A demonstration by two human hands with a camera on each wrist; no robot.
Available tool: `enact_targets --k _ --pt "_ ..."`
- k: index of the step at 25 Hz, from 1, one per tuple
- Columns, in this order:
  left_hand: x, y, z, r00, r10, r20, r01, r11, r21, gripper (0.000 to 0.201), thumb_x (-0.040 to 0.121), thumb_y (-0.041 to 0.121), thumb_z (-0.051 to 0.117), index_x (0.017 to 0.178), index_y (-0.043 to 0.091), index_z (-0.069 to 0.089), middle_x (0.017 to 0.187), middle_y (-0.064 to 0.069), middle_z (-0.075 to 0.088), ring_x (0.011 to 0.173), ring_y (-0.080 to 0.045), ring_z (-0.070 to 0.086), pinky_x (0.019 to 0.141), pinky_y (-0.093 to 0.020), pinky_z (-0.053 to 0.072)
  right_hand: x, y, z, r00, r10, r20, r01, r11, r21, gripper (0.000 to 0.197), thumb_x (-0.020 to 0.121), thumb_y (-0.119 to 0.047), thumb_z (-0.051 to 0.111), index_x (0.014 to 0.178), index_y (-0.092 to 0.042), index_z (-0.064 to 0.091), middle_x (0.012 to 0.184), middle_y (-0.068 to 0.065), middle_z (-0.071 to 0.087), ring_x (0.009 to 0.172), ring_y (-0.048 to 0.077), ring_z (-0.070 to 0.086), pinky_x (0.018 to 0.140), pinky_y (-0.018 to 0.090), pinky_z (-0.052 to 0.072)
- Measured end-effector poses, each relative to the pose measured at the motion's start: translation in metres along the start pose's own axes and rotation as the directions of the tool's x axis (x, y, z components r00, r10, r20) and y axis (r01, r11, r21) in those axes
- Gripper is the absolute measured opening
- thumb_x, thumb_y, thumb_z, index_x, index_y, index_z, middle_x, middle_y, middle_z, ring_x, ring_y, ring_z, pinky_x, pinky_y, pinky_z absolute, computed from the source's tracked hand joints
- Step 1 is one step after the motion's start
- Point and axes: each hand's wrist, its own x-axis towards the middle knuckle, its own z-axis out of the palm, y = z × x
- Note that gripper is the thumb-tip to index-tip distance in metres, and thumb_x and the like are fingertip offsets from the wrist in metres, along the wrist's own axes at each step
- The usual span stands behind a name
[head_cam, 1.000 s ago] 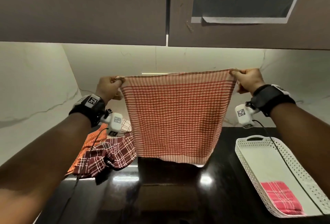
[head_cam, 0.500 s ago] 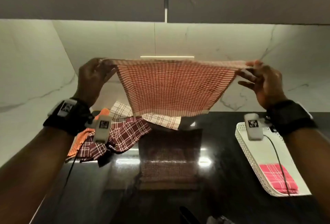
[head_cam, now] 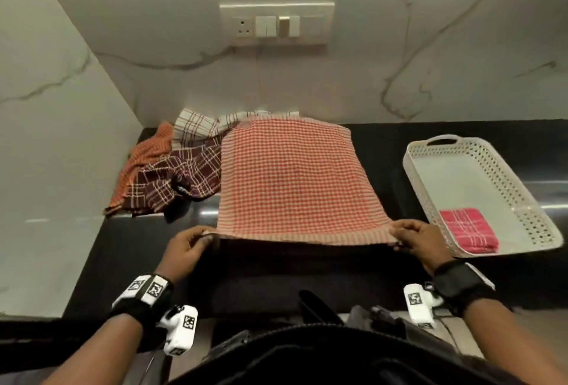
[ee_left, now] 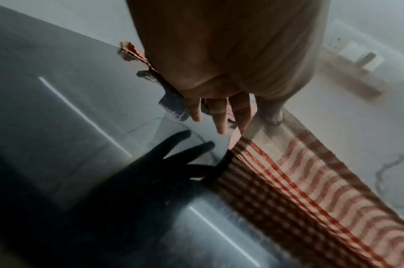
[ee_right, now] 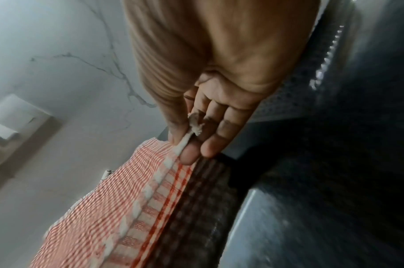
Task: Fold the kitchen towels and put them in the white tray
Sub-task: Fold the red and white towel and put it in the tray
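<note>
On the black countertop point(head_cam: 129, 249), dead centre, the red-checked towel point(head_cam: 292, 178) lies spread flat, far edge toward 12 o'clock by the marble wall point(head_cam: 338, 86), near edge lifted just off the surface at 6 o'clock. Your left hand point(head_cam: 184, 249) pinches the near left corner; in the left wrist view thumb and forefinger hold the cloth point(ee_left: 299, 190) while the other fingers point(ee_left: 220, 116) hang straight and apart above their shadow. Your right hand point(head_cam: 415, 238) pinches the near right corner; the right wrist view shows the hem point(ee_right: 127, 199) squeezed between thumb and fingertips point(ee_right: 210, 145), a frayed tuft poking out above the grip. At 10 o'clock sits the unfolded heap, touching the spread towel's left edge: an orange checked towel point(head_cam: 144, 163), a maroon plaid towel point(head_cam: 172, 185), a cream plaid towel point(head_cam: 199, 126) behind them. At 3 o'clock, apart from the spread towel, stands the white tray point(head_cam: 498, 169), perforated walls, handle cutout at its far end. One folded pink towel point(head_cam: 468, 229) lies in its near end. A switch plate point(head_cam: 276, 23) hangs on the wall at 12 o'clock.
</note>
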Motion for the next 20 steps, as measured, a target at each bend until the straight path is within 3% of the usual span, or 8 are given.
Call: enact_targets --k 1,3,5,7,12,15,18,20 --pt "-0.006 -0.006 0.006 0.999 -0.013 0.039 0.012 0.999 0.038 0.044 0.093 0.014 0.066 0.092 0.058 0.071 0.096 0.028 0.073 0.094 0.014 0.064 0.092 -0.017 0.05 0.0 0.011 -0.001 0.999 0.046 -0.008 -0.046 0.999 -0.003 0.022 0.083 -0.008 0.077 0.1 0.002 0.068 0.092 0.025 0.069 0.054 0.014 0.068 0.05 0.022 0.057" --pt "-0.016 -0.018 0.011 0.996 -0.054 0.065 0.046 0.992 0.115 0.049 0.094 0.01 0.068 0.088 0.059 0.07 0.108 0.026 0.073 0.108 0.01 0.063 0.096 -0.011 0.044 -0.002 0.027 -0.003 0.993 0.105 -0.049 -0.107 0.994 -0.033 0.021 0.087 0.003 0.069 0.108 0.005 0.065 0.087 0.021 0.069 0.051 0.013 0.067 0.049 0.022 0.056" --pt "-0.022 -0.028 0.014 0.988 -0.1 0.115 0.081 0.984 0.156 0.043 0.094 0.006 0.067 0.099 0.049 0.068 0.125 0.01 0.07 0.131 -0.01 0.056 0.108 -0.02 0.037 -0.005 0.038 -0.006 0.991 0.109 -0.072 -0.113 0.992 -0.057 0.022 0.087 0.002 0.07 0.108 0.002 0.065 0.084 0.017 0.069 0.05 0.011 0.065 0.048 0.02 0.054" --pt "-0.028 -0.037 0.016 0.984 -0.07 0.167 0.045 0.988 0.147 0.043 0.093 0.0 0.063 0.107 0.04 0.069 0.124 0.018 0.068 0.141 -0.017 0.044 0.115 -0.029 0.032 -0.009 0.043 -0.01 0.992 0.1 -0.08 -0.108 0.989 -0.104 0.022 0.086 0.004 0.071 0.106 -0.001 0.066 0.082 0.015 0.072 0.049 0.01 0.064 0.047 0.019 0.052" --pt "-0.038 -0.03 0.017 0.961 -0.061 0.269 0.003 0.977 0.213 0.041 0.073 0.001 0.053 0.083 0.034 0.074 0.136 0.005 0.059 0.145 -0.014 0.031 0.117 -0.033 0.024 -0.016 0.056 -0.021 0.997 0.016 -0.079 -0.043 0.934 -0.354 0.015 0.085 -0.006 0.075 0.098 -0.006 0.07 0.072 0.008 0.072 0.053 0.011 0.064 0.049 0.02 0.047" --pt "-0.031 -0.023 0.019 0.97 -0.046 0.237 -0.016 0.968 0.252 0.045 0.079 -0.009 0.055 0.083 0.033 0.073 0.127 0.011 0.059 0.136 -0.013 0.046 0.114 -0.032 0.034 -0.017 0.05 -0.017 0.972 -0.204 -0.112 0.096 0.791 -0.605 0.002 0.085 -0.019 0.075 0.084 -0.019 0.074 0.078 0.0 0.073 0.07 0.017 0.069 0.064 0.025 0.05" --pt "-0.014 -0.003 0.036 0.981 0.025 0.191 -0.086 0.944 0.318 0.027 0.084 0.018 0.053 0.097 0.031 0.073 0.131 0.006 0.058 0.129 -0.014 0.052 0.109 -0.036 0.041 -0.018 0.031 0.019 0.949 -0.314 -0.021 0.221 0.711 -0.668 0.005 0.087 -0.023 0.07 0.089 -0.021 0.075 0.086 -0.002 0.07 0.078 0.015 0.066 0.074 0.027 0.048" --pt "0.0 0.01 0.059 0.971 0.04 0.235 -0.124 0.927 0.354 0.032 0.087 0.038 0.051 0.111 0.029 0.07 0.141 0.0 0.052 0.135 -0.019 0.047 0.112 -0.04 0.038 -0.025 0.023 0.062 0.963 -0.253 0.09 0.26 0.798 -0.544 0.004 0.092 -0.023 0.067 0.092 -0.023 0.071 0.086 -0.003 0.07 0.074 0.012 0.065 0.07 0.026 0.05"
